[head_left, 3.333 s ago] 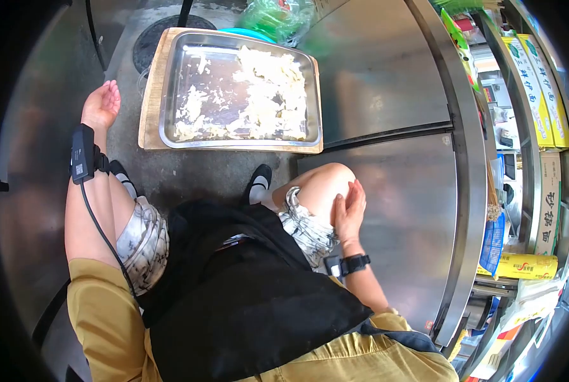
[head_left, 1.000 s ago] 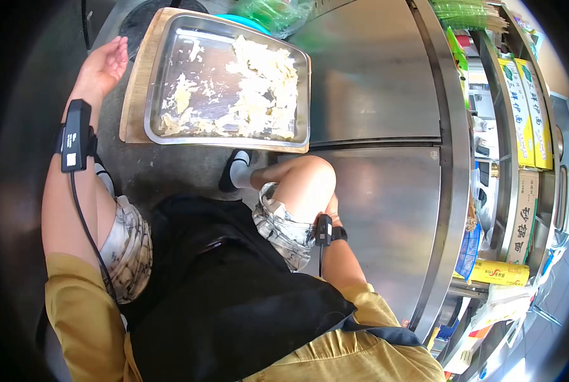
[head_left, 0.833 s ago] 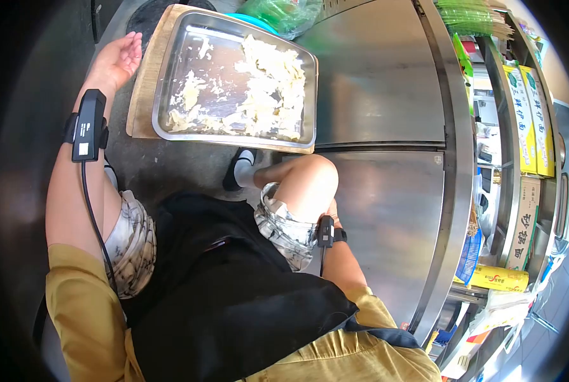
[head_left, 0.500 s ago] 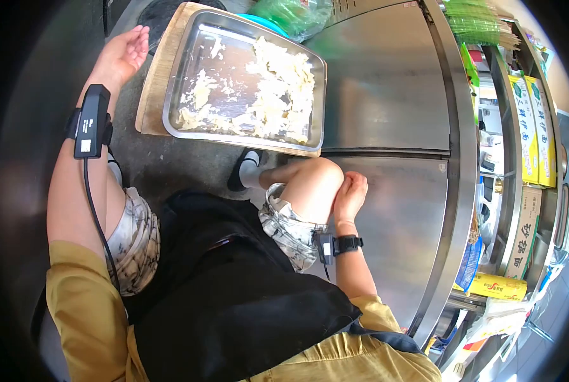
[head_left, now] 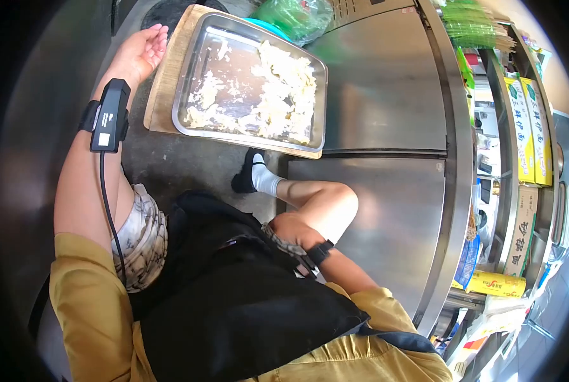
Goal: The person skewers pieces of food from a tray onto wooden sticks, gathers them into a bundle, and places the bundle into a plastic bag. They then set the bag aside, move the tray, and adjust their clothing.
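My left hand [head_left: 143, 52] is raised at the upper left with the palm turned up. Its fingers curl loosely and nothing shows in them. Just to its right lies a wooden board [head_left: 159, 113] under a rectangular metal tray [head_left: 178, 105]. Pale, crumbly shredded food [head_left: 287, 95] covers much of the tray's right side, with thinner scraps on the left. My right hand [head_left: 294, 229] rests on my thigh at the hem of the patterned shorts [head_left: 273, 235], beside the black apron [head_left: 246, 286]. Its fingertips are hidden.
Steel cabinet doors [head_left: 380, 83] stand to the right of the tray. Behind it are a teal rim [head_left: 266, 28] and a green plastic bag [head_left: 297, 18]. Shelves at far right hold yellow boxes [head_left: 525, 127], a yellow roll [head_left: 497, 284] and a blue basket [head_left: 467, 261].
My right hand has moved from the outer side of my knee inward onto the thigh by the apron. My left hand keeps its pose near the board. The view has shifted slightly.
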`<control>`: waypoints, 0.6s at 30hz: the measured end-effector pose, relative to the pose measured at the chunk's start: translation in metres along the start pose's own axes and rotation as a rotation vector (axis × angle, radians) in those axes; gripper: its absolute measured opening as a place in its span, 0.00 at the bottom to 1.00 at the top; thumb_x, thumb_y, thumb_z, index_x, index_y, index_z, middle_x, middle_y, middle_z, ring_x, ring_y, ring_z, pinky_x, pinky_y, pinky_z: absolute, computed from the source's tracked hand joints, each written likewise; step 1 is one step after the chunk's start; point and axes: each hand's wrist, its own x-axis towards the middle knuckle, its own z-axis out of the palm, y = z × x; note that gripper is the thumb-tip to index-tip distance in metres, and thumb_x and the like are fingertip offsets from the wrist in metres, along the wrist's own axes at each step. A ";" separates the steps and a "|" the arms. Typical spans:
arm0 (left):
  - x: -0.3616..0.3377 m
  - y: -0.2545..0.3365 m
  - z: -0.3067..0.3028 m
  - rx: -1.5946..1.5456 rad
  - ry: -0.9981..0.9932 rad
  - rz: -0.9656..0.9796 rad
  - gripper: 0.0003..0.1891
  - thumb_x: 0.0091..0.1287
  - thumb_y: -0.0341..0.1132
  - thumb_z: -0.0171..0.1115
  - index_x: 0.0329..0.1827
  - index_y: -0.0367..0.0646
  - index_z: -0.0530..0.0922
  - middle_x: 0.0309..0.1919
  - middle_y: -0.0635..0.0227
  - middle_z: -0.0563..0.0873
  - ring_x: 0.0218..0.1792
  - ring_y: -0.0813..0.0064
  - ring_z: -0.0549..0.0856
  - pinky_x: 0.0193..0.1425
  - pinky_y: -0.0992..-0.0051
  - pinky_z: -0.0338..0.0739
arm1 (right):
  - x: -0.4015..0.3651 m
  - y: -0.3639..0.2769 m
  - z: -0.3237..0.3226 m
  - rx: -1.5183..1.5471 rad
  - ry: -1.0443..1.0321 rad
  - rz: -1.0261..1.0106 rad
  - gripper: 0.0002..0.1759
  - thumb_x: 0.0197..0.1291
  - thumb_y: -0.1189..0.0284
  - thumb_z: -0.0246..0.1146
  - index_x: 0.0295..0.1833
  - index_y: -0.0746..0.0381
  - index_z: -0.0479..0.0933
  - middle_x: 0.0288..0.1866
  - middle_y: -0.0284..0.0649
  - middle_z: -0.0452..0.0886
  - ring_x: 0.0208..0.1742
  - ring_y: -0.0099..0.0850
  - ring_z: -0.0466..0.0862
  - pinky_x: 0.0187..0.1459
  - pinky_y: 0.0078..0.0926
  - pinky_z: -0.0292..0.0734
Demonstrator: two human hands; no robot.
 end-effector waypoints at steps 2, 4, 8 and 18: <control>-0.001 -0.004 0.006 -0.012 -0.013 -0.013 0.08 0.65 0.27 0.55 0.46 0.38 0.75 0.41 0.65 0.84 0.36 0.79 0.81 0.40 0.80 0.78 | -0.022 -0.008 0.010 -0.034 0.165 -0.147 0.14 0.49 0.67 0.57 0.37 0.63 0.81 0.38 0.49 0.82 0.45 0.45 0.81 0.47 0.38 0.74; -0.004 -0.006 0.010 -0.033 -0.005 -0.012 0.08 0.65 0.27 0.56 0.46 0.37 0.75 0.41 0.66 0.84 0.36 0.79 0.81 0.40 0.81 0.78 | -0.030 -0.015 0.023 -0.070 0.274 -0.216 0.11 0.51 0.69 0.56 0.35 0.63 0.80 0.35 0.48 0.82 0.44 0.45 0.81 0.47 0.38 0.74; -0.015 -0.009 0.012 -0.069 0.015 -0.036 0.07 0.64 0.26 0.57 0.44 0.34 0.75 0.37 0.64 0.83 0.35 0.76 0.82 0.38 0.81 0.79 | -0.034 -0.015 0.037 -0.037 0.380 -0.201 0.09 0.52 0.75 0.53 0.35 0.62 0.79 0.40 0.46 0.81 0.46 0.43 0.80 0.50 0.37 0.72; -0.020 0.009 -0.049 -0.083 0.102 0.077 0.06 0.63 0.27 0.59 0.42 0.38 0.76 0.34 0.65 0.84 0.32 0.77 0.81 0.38 0.80 0.79 | -0.037 0.028 0.032 0.155 0.931 -0.173 0.12 0.46 0.76 0.59 0.39 0.66 0.77 0.42 0.49 0.78 0.49 0.46 0.75 0.52 0.40 0.70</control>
